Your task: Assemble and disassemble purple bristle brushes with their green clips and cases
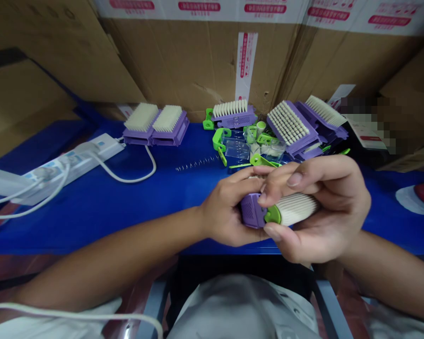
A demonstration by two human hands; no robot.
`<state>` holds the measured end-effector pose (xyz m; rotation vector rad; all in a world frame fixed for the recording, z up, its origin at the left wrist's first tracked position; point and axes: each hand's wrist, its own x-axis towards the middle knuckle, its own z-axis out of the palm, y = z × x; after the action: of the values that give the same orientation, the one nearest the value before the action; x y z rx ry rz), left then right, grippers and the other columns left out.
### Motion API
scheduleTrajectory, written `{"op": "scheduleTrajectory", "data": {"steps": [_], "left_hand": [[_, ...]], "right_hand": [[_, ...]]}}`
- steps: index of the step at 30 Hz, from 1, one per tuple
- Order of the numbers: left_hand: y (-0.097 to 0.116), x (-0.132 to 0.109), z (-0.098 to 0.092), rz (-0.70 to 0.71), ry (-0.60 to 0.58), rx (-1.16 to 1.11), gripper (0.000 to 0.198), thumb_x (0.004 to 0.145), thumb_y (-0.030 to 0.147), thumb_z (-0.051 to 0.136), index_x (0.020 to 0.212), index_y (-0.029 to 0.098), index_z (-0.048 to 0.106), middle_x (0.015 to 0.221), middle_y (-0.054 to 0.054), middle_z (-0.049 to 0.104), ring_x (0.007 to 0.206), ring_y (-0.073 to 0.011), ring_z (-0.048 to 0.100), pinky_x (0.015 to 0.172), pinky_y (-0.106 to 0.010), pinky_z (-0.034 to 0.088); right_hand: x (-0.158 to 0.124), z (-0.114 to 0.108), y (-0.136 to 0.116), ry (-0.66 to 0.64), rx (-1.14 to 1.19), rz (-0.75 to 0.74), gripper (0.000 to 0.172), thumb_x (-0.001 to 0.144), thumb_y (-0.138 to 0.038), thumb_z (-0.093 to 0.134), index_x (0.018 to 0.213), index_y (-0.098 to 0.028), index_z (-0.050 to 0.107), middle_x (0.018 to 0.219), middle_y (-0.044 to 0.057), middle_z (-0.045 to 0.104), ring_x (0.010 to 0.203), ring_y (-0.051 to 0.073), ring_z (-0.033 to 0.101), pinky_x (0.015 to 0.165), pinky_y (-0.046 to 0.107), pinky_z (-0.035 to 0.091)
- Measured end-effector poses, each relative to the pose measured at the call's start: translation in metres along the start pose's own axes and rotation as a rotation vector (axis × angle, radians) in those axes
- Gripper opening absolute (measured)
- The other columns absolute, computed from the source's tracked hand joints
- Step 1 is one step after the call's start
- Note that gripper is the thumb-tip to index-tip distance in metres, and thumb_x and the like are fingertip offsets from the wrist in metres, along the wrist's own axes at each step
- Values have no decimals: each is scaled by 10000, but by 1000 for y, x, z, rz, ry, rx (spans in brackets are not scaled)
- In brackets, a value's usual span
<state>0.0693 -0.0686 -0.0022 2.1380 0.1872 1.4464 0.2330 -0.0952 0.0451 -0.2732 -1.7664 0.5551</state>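
Between my two hands, just above the table's front edge, is a brush (255, 212) with a purple body, a green end piece and a ribbed off-white part. My left hand (229, 207) is wrapped round the purple body. Curled over the other end, my right hand (332, 212) grips the ribbed off-white roller-like part (298, 208), its fingertips at the green end piece (273, 214). My fingers hide much of the brush. Beyond my hands lie loose green clips (219, 139) and clear plastic pieces (237, 149).
Two purple bristle blocks (167, 125) stand at the back left, and more purple brush parts (291, 125) at the back right. A spring (198, 163) lies on the blue table (127, 202). A white power strip (70, 165) with cables is at left. Cardboard boxes (198, 61) wall the back.
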Motion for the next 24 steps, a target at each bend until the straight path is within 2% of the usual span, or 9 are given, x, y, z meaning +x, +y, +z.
{"op": "scheduleTrajectory", "data": {"steps": [3, 6, 10, 13, 18, 24], "left_hand": [[-1, -1, -1, -8, -15, -2, 376, 821, 445, 808, 1032, 188, 632, 1045, -84, 712, 1188, -313, 696, 980, -447, 612], [0, -1, -1, -10, -17, 6, 374, 816, 424, 813, 1042, 183, 637, 1010, -82, 705, 1164, -308, 699, 976, -452, 609], [1, 1, 1, -20, 4, -14, 337, 785, 372, 827, 1008, 196, 645, 1013, -89, 700, 1153, -329, 698, 969, -474, 619], [2, 3, 3, -21, 18, -20, 296, 795, 348, 814, 986, 199, 644, 950, -73, 695, 1059, -301, 726, 1007, -484, 609], [1, 4, 3, -29, 16, 4, 349, 810, 387, 809, 1046, 189, 645, 1025, -89, 723, 1128, -313, 719, 1030, -495, 604], [2, 4, 3, -46, 15, 8, 359, 780, 386, 838, 1034, 207, 659, 948, -76, 710, 1015, -304, 735, 1017, -520, 615]], "right_hand": [[0, -2, 2, -17, -29, -28, 611, 697, -222, 933, 1214, -252, 609, 886, -4, 780, 748, 189, 752, 792, 331, 661], [0, -3, 1, -20, -43, -30, 653, 691, -256, 955, 1241, -286, 604, 879, -12, 787, 725, 205, 754, 802, 366, 670], [1, 0, -1, 17, -36, 24, 571, 713, -252, 936, 1187, -300, 620, 839, -10, 773, 693, 212, 741, 726, 366, 660], [0, -1, -2, 28, -63, 42, 528, 712, -283, 934, 1136, -303, 621, 822, -10, 773, 668, 215, 732, 719, 374, 655], [-1, -4, 1, 25, -105, 44, 568, 692, -307, 949, 1143, -322, 604, 830, -20, 785, 684, 220, 741, 794, 393, 645], [-2, -5, 4, 39, -49, 18, 589, 652, -251, 956, 1131, -283, 616, 838, -6, 788, 694, 203, 736, 718, 341, 629]]}}
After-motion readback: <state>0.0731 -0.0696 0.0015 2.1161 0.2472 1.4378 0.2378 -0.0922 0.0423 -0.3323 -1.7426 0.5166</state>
